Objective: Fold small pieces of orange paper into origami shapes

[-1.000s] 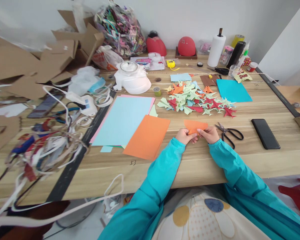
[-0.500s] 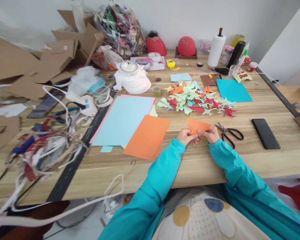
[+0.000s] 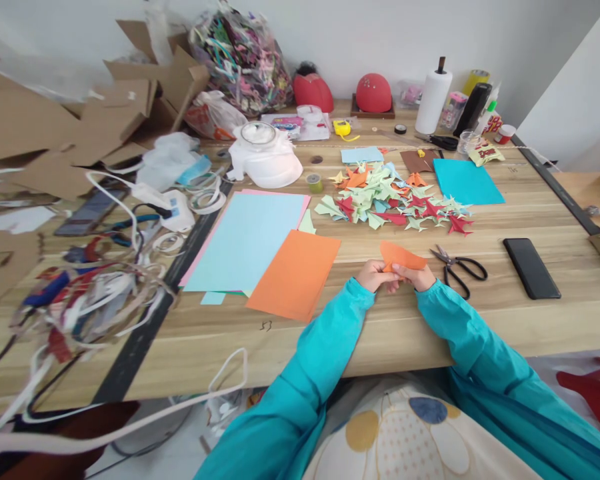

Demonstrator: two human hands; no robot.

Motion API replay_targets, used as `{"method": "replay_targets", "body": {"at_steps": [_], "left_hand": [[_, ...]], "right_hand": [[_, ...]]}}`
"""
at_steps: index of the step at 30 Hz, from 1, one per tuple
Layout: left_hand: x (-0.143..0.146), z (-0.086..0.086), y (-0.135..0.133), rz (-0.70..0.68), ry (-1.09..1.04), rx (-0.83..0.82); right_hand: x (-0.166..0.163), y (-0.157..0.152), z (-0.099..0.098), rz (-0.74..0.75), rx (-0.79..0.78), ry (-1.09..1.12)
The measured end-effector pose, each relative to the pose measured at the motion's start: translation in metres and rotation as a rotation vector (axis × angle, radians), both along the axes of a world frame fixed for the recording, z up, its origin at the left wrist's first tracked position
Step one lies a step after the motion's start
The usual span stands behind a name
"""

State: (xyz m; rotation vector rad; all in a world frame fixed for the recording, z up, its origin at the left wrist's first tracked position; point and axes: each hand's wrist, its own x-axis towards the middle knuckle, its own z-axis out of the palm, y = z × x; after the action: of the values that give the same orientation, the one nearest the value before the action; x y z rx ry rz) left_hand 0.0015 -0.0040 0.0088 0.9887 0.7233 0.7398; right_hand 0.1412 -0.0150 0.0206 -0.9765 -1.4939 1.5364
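A small piece of orange paper (image 3: 403,255), partly folded, is pinched between both my hands above the table's near side. My left hand (image 3: 373,275) grips its left lower corner, and my right hand (image 3: 416,274) holds it from the right with the thumb on top. My fingers hide the lower part of the paper. Just right of my right hand lie black-handled scissors (image 3: 457,267), blades slightly apart. Beyond my hands spreads a pile of folded paper pieces (image 3: 380,197) in green, red, orange and blue. A stack of orange sheets (image 3: 296,275) rests to my left.
Light blue sheets (image 3: 247,237) lie under the orange ones. A black phone (image 3: 531,268) is at the right, and a turquoise sheet (image 3: 469,181) lies behind the scissors. Tangled cords and ribbons (image 3: 105,293) and cardboard (image 3: 75,133) crowd the left side. A white paper roll (image 3: 433,100) stands at the back.
The orange paper has shifted slightly right and tilted differently between my fingers. My right thumb has moved left, closer to my left hand's fingertips.
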Motion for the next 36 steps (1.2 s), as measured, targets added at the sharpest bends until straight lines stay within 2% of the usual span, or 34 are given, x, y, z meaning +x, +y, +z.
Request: {"method": "replay_targets", "body": {"at_steps": [6,15,20,29,32,36], "left_hand": [[0.0,0.006,-0.002,0.002,-0.01,0.04],[-0.001,0.011,-0.004,0.009,0.029,0.121],[0.001,0.012,-0.006,0.008,0.027,0.115],[0.001,0.007,-0.005,0.08,0.063,0.181],[0.002,0.005,-0.005,0.089,0.076,0.195],[0.003,0.003,-0.005,0.116,0.1,0.202]], "right_hand": [[-0.001,-0.001,-0.002,-0.26,-0.143,-0.054],[-0.001,0.001,-0.006,-0.269,-0.131,-0.023],[0.003,0.004,-0.013,-0.354,-0.123,-0.021],[0.0,0.001,0.0,-0.062,0.082,0.02],[-0.001,0.002,0.0,-0.056,0.085,0.026],[0.001,0.004,-0.003,-0.12,0.097,0.066]]}}
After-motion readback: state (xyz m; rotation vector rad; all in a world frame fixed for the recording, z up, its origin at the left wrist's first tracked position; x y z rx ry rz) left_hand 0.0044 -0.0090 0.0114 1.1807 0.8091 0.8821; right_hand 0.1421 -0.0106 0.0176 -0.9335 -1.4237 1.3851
